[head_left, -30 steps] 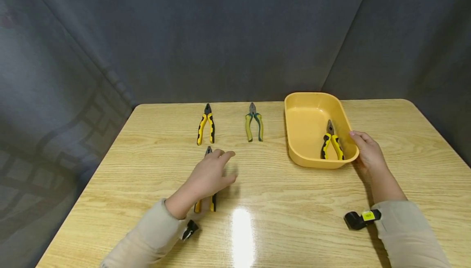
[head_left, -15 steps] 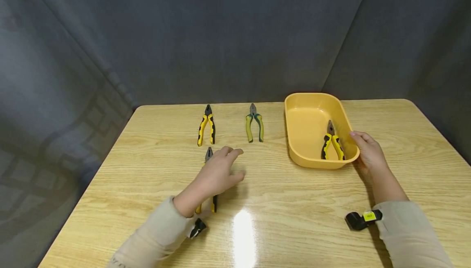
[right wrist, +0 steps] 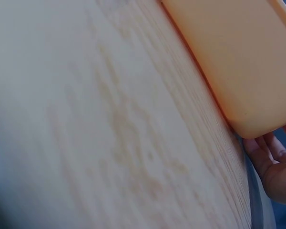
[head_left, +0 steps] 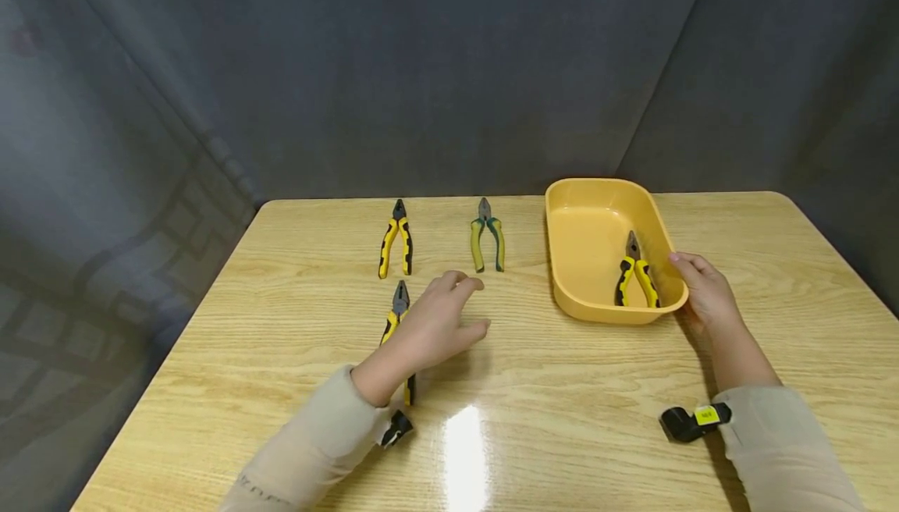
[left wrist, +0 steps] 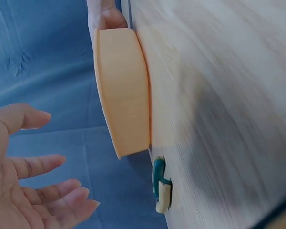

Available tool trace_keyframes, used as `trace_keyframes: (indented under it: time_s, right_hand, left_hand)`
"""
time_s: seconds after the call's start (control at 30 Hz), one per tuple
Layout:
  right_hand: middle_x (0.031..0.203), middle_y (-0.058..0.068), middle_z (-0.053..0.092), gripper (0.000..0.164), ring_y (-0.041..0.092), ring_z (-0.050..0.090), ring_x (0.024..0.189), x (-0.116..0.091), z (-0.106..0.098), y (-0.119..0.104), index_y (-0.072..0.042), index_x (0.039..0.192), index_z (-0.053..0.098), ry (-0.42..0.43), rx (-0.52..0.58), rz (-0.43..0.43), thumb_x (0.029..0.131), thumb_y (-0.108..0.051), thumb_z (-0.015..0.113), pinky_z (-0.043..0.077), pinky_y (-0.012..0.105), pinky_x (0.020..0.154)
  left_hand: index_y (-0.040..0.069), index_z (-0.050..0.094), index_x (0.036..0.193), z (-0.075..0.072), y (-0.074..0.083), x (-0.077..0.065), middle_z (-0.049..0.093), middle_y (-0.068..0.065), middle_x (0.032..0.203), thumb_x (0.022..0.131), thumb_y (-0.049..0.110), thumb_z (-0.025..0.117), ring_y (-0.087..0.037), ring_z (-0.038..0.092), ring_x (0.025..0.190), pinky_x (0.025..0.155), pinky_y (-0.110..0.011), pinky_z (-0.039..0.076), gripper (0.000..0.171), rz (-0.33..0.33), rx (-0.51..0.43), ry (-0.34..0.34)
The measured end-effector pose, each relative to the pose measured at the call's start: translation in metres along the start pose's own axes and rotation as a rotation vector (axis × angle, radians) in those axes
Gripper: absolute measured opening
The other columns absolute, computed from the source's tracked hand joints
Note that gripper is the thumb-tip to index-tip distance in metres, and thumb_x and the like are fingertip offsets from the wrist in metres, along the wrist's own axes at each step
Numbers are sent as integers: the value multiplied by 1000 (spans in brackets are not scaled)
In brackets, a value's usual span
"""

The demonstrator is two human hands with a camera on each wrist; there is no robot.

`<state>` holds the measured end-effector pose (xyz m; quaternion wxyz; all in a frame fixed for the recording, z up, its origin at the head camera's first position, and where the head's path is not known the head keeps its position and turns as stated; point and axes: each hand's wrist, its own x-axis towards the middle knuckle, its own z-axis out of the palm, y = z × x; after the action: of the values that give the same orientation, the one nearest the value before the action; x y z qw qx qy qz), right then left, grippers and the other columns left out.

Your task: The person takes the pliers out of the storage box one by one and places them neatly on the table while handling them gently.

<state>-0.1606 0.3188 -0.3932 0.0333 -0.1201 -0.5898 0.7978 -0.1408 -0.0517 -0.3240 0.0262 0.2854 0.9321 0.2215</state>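
My left hand (head_left: 438, 321) hovers over the table with fingers spread and nothing in it, as the left wrist view also shows. Beneath it lie black-and-yellow pliers (head_left: 400, 301), their handles partly hidden by the hand and wrist. Farther back are other yellow-and-black pliers (head_left: 399, 211) and, to their right, green-handled pliers (head_left: 485, 210). At the right, my right hand (head_left: 705, 293) grips the near right corner of a yellow plastic basin (head_left: 586, 250). Inside the basin, against its right side, rest yellow-and-black pliers (head_left: 632, 247).
The wooden table (head_left: 555, 418) has its back edge along a dark grey cloth screen (head_left: 421, 90). A small black camera (head_left: 681, 424) sits at the right cuff, another black device (head_left: 396, 428) at the left cuff. Light glares off the table front.
My left hand has drifted rightward and slightly back, uncovering more of the near pliers. My right hand and the basin have stayed in place.
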Motion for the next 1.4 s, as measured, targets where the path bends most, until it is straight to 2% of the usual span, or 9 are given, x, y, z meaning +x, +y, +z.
trace_keyframes:
  time_s: [0.3, 0.87, 1.17, 1.4]
  right_hand:
    - [81, -4, 57, 7, 6, 58, 70, 0, 1, 2, -16, 86, 60, -16, 38, -12, 81, -21, 60, 47, 19, 59]
    - [80, -4, 58, 7, 7, 58, 69, 2, 0, 3, -15, 85, 61, -14, 74, -5, 80, -21, 61, 47, 20, 59]
    - [83, -6, 57, 12, 5, 57, 71, 4, -4, 3, -17, 88, 60, -1, 27, 2, 79, -25, 62, 47, 19, 59]
    - [83, -5, 56, 13, 6, 57, 72, 3, -3, 2, -16, 89, 59, -9, 44, 7, 79, -24, 62, 47, 20, 60]
  left_hand:
    - [9, 46, 121, 2, 11, 9, 41, -10, 120, 80, 33, 56, -23, 40, 110, 87, -36, 36, 48, -11, -27, -40]
    - [9, 45, 122, 13, 21, 18, 43, -9, 120, 80, 32, 58, -22, 41, 109, 89, -35, 34, 50, 28, -88, -7]
    - [9, 45, 121, 17, 25, 24, 43, -8, 118, 81, 32, 57, -20, 42, 108, 88, -32, 34, 48, 80, -100, 28]
    - [9, 45, 122, 18, 28, 28, 43, -9, 117, 80, 30, 58, -19, 41, 107, 88, -31, 35, 48, 81, -105, 23]
